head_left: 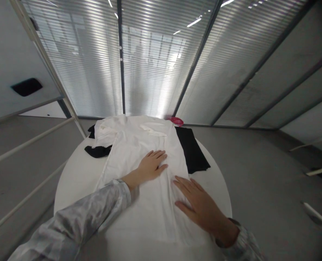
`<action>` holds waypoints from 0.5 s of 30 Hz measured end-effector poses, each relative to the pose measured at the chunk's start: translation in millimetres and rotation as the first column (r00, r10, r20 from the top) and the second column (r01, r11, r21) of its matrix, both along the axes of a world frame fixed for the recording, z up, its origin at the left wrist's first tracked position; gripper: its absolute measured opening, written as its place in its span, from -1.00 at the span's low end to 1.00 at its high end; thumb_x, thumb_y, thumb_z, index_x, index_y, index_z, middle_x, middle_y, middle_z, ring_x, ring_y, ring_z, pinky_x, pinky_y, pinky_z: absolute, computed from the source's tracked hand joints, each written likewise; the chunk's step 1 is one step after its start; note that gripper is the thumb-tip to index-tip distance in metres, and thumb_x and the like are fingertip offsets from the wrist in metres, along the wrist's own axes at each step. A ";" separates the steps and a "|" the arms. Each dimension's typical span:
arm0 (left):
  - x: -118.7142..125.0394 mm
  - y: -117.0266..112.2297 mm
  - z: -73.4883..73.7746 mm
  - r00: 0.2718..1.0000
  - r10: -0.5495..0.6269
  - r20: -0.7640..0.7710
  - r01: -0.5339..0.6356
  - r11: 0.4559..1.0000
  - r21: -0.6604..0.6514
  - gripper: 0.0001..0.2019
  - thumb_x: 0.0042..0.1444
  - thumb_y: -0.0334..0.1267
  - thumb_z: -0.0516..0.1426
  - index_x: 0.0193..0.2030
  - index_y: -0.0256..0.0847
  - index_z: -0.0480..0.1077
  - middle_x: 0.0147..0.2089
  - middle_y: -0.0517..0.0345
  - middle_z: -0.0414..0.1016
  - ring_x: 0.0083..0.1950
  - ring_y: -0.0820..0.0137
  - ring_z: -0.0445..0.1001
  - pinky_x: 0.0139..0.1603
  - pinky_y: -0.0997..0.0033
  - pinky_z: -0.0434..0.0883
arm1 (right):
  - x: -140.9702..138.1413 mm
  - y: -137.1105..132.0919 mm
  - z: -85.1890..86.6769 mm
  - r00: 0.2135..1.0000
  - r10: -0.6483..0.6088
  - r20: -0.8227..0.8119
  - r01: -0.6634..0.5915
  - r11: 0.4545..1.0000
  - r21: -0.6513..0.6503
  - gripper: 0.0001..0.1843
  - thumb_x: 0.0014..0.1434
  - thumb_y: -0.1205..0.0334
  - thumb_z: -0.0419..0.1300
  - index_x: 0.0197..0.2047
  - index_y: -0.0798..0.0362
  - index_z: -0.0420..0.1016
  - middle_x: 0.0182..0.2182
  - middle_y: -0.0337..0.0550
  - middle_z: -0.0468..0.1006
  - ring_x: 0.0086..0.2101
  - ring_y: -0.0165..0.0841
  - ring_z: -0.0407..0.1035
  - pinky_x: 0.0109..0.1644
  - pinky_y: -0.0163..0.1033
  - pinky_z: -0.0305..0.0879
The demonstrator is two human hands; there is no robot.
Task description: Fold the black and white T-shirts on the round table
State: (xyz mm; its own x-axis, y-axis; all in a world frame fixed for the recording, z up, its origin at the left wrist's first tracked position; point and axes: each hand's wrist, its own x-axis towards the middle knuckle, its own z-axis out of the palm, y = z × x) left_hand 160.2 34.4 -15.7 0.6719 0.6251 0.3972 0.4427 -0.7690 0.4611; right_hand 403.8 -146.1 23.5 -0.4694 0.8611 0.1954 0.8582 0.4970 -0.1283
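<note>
A white shirt (128, 145) lies spread over a round white table (71, 181), its collar end toward the far side. Flat on the middle of the cloth rests my left hand (151, 166), fingers stretched out and pointing right. My right hand (196, 199) is lower and to the right, over the shirt's right edge, with fingers extended and thumb apart. Neither hand grips anything. Several soft creases run lengthwise down the cloth between the hands.
Folded black cloth (192, 150) lies at the table's right. A black item (97, 151) sits at the left, partly under the shirt. A pink basket-like object (176, 121) is at the far edge. A white metal frame (41, 134) stands left; glass partitions with blinds (150, 65) rise behind.
</note>
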 end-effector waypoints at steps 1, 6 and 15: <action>0.2 1.1 -0.8 1.000 0.012 0.022 -0.012 1.000 -0.012 -0.48 0.54 0.06 0.06 0.51 -0.07 0.35 0.59 -0.07 0.33 0.59 0.06 0.31 0.63 -0.18 0.15 | 1.3 7.3 1.2 1.000 -0.010 -0.013 0.010 1.000 0.020 -0.22 0.48 0.05 0.24 0.65 -0.11 0.12 0.55 0.05 0.28 0.48 -0.03 0.24 0.53 0.28 0.26; -0.4 13.1 -4.3 0.942 0.224 0.249 -0.175 0.963 -0.206 -0.58 0.48 0.04 0.13 0.29 -0.14 0.50 0.28 -0.10 0.61 0.30 0.10 0.56 0.40 -0.03 0.45 | 2.5 34.0 -7.8 1.000 -0.030 0.004 0.029 0.999 0.039 -0.24 0.52 0.03 0.18 0.66 -0.11 0.08 0.59 0.04 0.18 0.55 -0.05 0.10 0.53 0.27 0.23; 2.1 23.6 -10.7 0.759 0.449 0.472 -0.143 0.822 -0.551 -0.64 0.42 0.11 0.18 0.07 -0.13 0.51 -0.04 0.03 0.64 -0.14 0.33 0.60 -0.06 0.27 0.56 | -20.5 152.2 37.4 0.987 -0.136 -0.090 0.141 0.989 0.052 -0.71 0.47 0.09 0.20 0.09 0.00 0.67 0.03 0.00 0.74 0.04 -0.12 0.58 0.26 -0.01 0.43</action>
